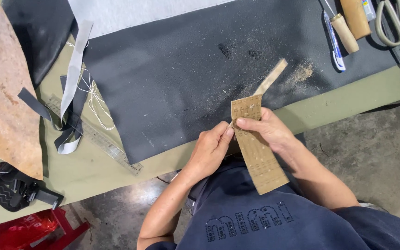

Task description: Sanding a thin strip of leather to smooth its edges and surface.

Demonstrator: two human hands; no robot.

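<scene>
Here, the tan leather strip (258,155) is pinched at its left edge by the left hand (211,150) and at its top by the right hand (267,129), just off the table edge (343,104), w/ open dark mat (172,78) beyond.

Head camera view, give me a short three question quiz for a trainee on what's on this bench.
1. True or false: both hands grip the perforated tan strip.
2. What lies at the table's far right corner? A) scissors B) a hammer C) a drill
3. Which transparent tool lies left of the dark leather sheet?

Key: 1. True: left hand and right hand pinch it. 2. A, the scissors. 3. The clear ruler.
</scene>
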